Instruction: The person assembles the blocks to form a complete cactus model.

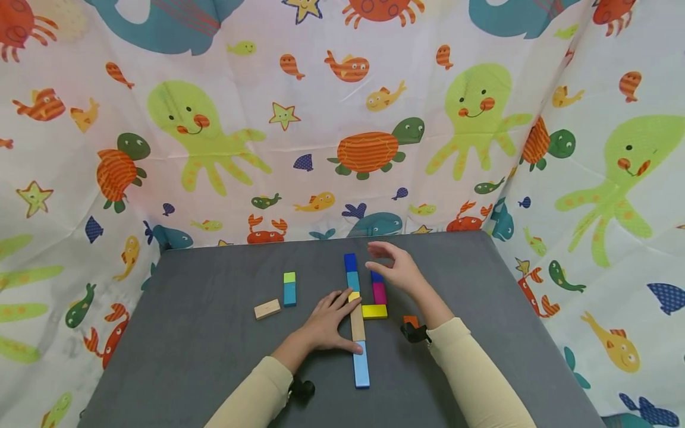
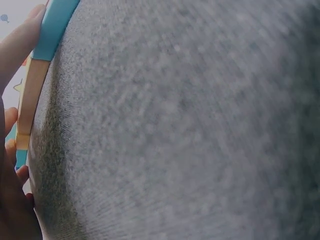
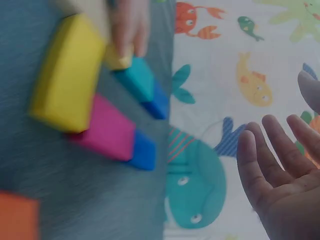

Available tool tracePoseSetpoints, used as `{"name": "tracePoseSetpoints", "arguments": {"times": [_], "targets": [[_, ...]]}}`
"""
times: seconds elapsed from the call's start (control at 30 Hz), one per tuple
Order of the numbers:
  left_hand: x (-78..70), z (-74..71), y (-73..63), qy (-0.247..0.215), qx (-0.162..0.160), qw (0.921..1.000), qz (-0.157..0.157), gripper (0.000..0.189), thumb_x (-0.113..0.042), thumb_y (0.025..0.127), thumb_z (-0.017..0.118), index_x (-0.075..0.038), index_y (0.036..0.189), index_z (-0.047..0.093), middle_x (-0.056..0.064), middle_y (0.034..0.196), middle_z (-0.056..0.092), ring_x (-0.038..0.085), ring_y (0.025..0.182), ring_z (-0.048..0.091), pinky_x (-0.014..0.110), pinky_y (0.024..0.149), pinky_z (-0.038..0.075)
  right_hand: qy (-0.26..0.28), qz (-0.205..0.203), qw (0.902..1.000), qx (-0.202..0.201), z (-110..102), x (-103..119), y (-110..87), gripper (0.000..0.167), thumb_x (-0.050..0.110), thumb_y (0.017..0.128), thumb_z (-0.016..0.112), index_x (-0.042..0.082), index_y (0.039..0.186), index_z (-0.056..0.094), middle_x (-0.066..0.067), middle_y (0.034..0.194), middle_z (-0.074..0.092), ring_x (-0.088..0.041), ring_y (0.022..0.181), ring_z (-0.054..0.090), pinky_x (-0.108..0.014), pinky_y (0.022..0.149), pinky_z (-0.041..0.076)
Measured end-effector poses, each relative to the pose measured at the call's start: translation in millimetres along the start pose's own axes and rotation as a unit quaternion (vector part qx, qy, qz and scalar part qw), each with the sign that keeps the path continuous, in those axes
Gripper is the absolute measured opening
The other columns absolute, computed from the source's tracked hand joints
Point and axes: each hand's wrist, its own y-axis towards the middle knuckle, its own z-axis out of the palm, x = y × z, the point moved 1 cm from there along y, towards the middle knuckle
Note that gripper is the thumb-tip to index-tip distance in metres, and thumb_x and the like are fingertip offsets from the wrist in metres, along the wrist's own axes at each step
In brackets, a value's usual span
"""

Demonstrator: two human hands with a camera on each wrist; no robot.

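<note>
A straight row of blocks runs away from me: light blue block (image 1: 361,368), plain wooden block (image 1: 357,326), small yellow block (image 1: 354,295), teal block (image 1: 352,280) and dark blue block (image 1: 350,262). My left hand (image 1: 327,324) rests along its left side, fingers spread over the wooden and yellow blocks, thumb on the light blue one. To the right, a longer yellow block (image 1: 374,311) lies crosswise, with a magenta block (image 1: 379,293) and a blue block (image 1: 377,277) beyond it. My right hand (image 1: 398,268) is raised near that blue block, its fingers loosely bent and holding nothing.
An orange block (image 1: 411,321) lies by my right wrist, partly hidden. On the left are a wooden block (image 1: 267,309) and a teal block (image 1: 289,295) touching a green block (image 1: 289,277). A sea-animal curtain (image 1: 316,142) borders the grey table (image 1: 203,333).
</note>
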Motion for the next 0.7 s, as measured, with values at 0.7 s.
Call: {"name": "tracePoseSetpoints", "arguments": {"times": [0.7], "targets": [[-5.8,-8.7,-3.7,0.017,-0.001,0.9998,-0.006,0.117,-0.079,0.074,0.078,-0.031,0.169,0.029,0.000,0.179,0.012,0.035,0.161,0.017,0.064,0.127,0.016,-0.060,0.075,0.9951,0.024,-10.2,-47.4,-79.0,0.060,0.017,0.092,0.085,0.002,0.145,0.060,-0.018,0.141,0.065,-0.041,0.127,0.061,-0.057,0.104,0.053]]}}
